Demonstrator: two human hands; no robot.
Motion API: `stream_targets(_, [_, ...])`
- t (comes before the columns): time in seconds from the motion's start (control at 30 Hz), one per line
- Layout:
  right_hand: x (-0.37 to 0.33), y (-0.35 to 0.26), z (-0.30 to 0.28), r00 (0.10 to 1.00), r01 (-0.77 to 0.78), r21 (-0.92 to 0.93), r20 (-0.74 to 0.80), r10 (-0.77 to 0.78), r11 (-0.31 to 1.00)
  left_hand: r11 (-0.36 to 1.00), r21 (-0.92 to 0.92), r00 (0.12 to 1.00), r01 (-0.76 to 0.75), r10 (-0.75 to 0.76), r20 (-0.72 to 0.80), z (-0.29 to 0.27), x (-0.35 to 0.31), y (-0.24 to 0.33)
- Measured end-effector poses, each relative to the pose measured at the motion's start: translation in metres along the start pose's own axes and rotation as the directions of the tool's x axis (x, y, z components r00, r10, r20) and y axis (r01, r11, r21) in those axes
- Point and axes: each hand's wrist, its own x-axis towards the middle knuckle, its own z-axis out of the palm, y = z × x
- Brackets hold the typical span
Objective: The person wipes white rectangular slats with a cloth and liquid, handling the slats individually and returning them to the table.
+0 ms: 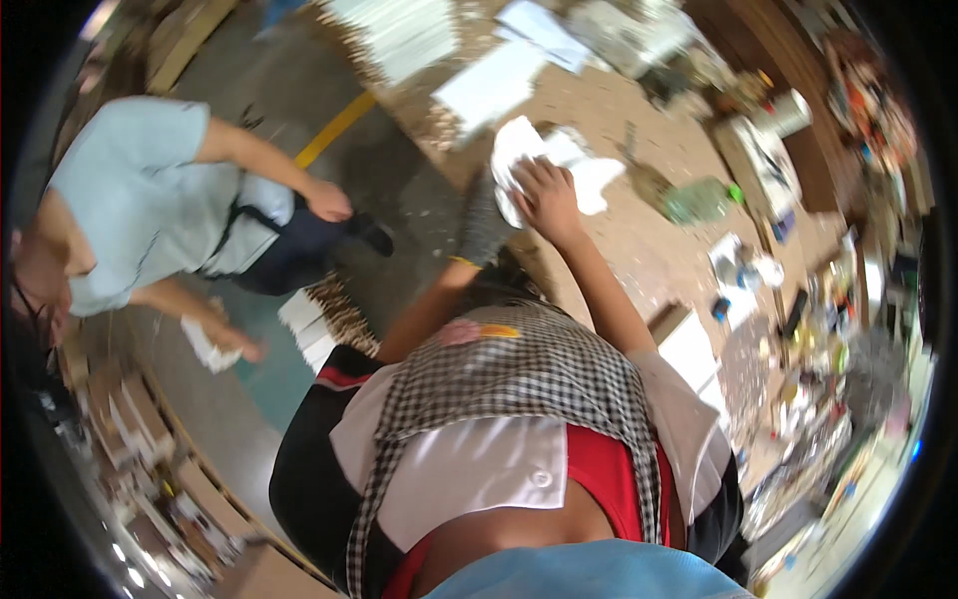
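A crumpled white cloth (516,146) is bunched up at the near-left edge of the brown worktable. My bare right hand (547,198) presses onto it with bent fingers and grips its folds. Close against the cloth's left side is my left hand (483,215), covered by a dark grey knitted glove with a yellow edge at the wrist. Its fingers are hidden by the cloth and blurred. More loose white material (594,180) lies just right of my right hand, partly touching it.
A green transparent bottle (696,203) lies on the worktable (639,265) to the right. Stacks of white strips (489,88) line its far edge. Left, a person in a light shirt (150,190) walks on the grey floor, holding something white. Clutter fills the far right.
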Motion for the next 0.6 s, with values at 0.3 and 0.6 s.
stream_targets(0.3, [-0.003,0.048,0.006,0.974,-0.033,0.096,-0.219,0.054,0.995,0.994,-0.002,0.991,-0.111,0.11,-0.081,-0.015,-0.005,0.021])
stream_targets(0.6, [-0.006,0.006,0.013,0.992,0.111,-0.048,0.062,-0.108,0.993,0.989,-0.112,0.993,0.095,-0.103,-0.066,0.03,-0.029,-0.028])
